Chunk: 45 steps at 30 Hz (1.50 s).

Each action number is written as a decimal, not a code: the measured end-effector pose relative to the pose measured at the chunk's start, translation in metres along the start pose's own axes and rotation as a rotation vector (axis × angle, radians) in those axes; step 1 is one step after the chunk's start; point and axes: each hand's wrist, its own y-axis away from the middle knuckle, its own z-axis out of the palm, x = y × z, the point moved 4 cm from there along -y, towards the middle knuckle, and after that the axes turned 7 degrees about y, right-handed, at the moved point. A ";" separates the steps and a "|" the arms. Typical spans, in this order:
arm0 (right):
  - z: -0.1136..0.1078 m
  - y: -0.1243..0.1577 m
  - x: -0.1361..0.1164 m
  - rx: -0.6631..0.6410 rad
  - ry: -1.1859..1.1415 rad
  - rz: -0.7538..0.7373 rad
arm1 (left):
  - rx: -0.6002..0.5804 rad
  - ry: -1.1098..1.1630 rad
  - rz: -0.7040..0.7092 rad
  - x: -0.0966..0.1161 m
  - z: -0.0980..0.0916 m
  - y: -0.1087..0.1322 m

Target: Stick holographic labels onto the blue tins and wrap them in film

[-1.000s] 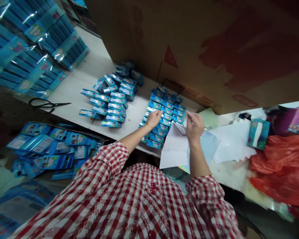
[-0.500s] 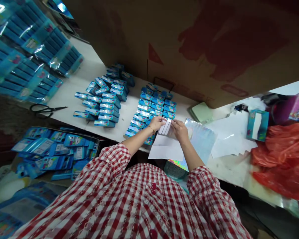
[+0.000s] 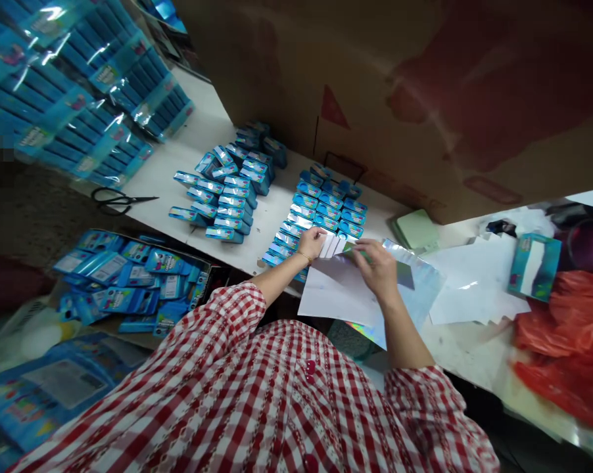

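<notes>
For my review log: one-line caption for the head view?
Left hand at white card strips, right hand over a holographic sheet, beside rows of blue pencil boxes.

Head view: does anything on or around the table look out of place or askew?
Yes. In the left group, a few blue boxes at the back lie tilted and crooked, unlike the neat rows beside them. The blue packs in the open carton beside the table are also jumbled.

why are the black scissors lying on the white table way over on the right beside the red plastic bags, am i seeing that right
Not quite: the head view shows the black scissors on the left side of the white table, beyond the rows of blue boxes, not beside the red plastic bags. Those bags are on the right, as you said.
</notes>
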 end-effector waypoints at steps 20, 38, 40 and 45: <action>0.116 -0.101 -0.008 -0.152 -0.688 0.845 | 0.094 0.422 0.004 0.048 -0.081 -0.054; 0.155 -0.130 -0.008 -0.124 -0.668 0.695 | 0.089 0.319 -0.184 0.048 -0.102 -0.101; 0.160 -0.131 -0.004 -0.099 -0.646 0.729 | 0.130 0.297 -0.155 0.049 -0.102 -0.102; 0.173 -0.135 0.004 -0.002 -0.572 0.816 | 0.162 0.327 -0.164 0.047 -0.099 -0.111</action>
